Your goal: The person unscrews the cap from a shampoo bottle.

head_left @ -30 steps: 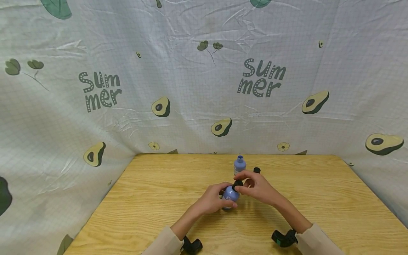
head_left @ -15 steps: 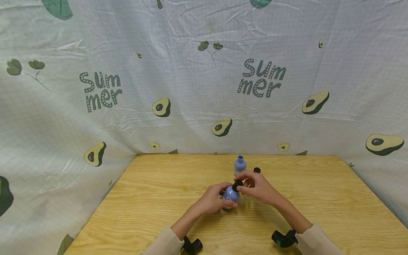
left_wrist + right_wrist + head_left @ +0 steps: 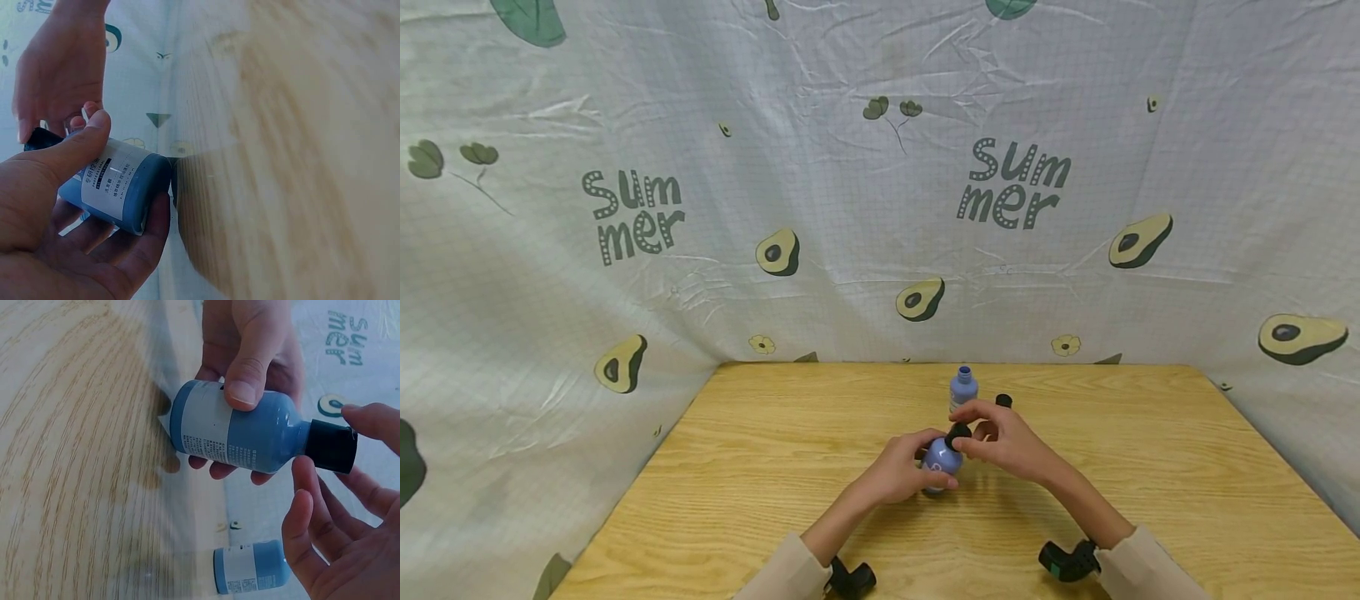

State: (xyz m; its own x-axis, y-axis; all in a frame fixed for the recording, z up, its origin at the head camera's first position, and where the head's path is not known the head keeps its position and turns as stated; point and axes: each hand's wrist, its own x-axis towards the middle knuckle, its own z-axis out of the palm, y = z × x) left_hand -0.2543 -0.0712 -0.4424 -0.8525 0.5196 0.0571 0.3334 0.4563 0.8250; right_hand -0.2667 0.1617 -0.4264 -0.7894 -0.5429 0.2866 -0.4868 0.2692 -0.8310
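Note:
A blue-violet bottle (image 3: 942, 457) with a white label is tilted slightly toward the right, its base at or close to the tabletop. My left hand (image 3: 901, 468) grips its body, thumb on the near side and fingers behind, as the left wrist view shows of this bottle (image 3: 119, 178). On its neck sits a black cap (image 3: 331, 446). My right hand (image 3: 1003, 442) holds that cap between thumb and fingertips. Behind the hands, a second bottle (image 3: 964, 389) of the same colour stands upright with its mouth uncovered; its lower part is hidden.
Just beyond my right hand shows a black cap-like top (image 3: 1003, 401); what lies below it is hidden. The wooden table (image 3: 760, 450) meets a hanging printed cloth (image 3: 850, 192) at its back edge. Black devices (image 3: 1070, 561) are strapped at both wrists.

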